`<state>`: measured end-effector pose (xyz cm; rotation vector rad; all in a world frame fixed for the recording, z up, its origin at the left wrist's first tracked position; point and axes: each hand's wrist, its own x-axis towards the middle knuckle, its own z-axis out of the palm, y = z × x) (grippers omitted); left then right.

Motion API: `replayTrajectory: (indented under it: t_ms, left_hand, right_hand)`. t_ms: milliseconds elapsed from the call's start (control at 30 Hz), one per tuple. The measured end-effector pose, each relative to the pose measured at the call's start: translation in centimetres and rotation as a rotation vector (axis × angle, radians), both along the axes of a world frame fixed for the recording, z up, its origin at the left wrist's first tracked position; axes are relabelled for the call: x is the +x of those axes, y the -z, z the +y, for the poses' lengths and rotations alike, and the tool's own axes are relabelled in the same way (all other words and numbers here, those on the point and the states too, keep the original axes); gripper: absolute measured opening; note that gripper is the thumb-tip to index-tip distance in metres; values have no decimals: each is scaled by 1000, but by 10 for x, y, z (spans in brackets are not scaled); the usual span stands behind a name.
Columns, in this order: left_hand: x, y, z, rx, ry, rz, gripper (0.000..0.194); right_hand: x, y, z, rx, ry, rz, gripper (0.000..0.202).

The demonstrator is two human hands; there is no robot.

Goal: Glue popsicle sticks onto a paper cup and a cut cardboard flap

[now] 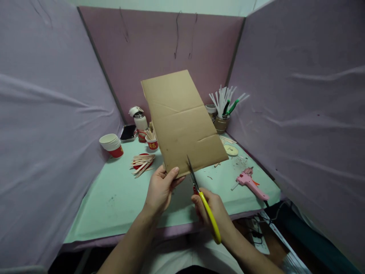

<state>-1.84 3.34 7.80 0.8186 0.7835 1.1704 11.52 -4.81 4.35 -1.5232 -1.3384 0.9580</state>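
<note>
A flat brown cardboard sheet point(182, 125) is held up above the table, tilted, with creases across it. My left hand point(163, 187) pinches its lower left corner, thumb on the front face. In my right hand point(212, 209) is a pair of scissors point(210, 217) with yellow and red handles. The blades point up to the sheet's lower edge, one of them in front of the cardboard. Whether they have cut into it I cannot tell.
On the green table point(114, 205) are stacked paper cups point(111, 144), wooden sticks point(142, 163), a phone point(128, 132) and a bottle point(140, 121) at the left. A pink glue gun point(252, 184) and a pot of white sticks point(221, 123) stand right.
</note>
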Motion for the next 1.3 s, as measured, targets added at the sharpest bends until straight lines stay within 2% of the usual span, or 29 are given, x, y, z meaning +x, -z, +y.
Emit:
replayTrajectory:
  t_ms: [300,533,733,933,1133,1300]
  left_hand:
    - [-2,-5,-5,4,5,-8,39]
    - [-3,-12,15,-30,-45,-27,48]
    - [-3,-6,15,4,-32,12,50]
    - [-2,2,4,9,69,89,44]
    - [-1,4,0,14,52,93,43]
    - [0,5,-2,16,50,90,44]
  right_hand:
    - [7,-3,-1,73,47,-121,54]
    - [7,9,-6,48,15,-64,43]
    - [9,17,-10,20,-6,-152,39]
    - [13,15,-13,9,-33,-237,38]
    - [13,9,-18,-42,-55,-246,35]
    - [15,11,-15,-30,-32,-260,38]
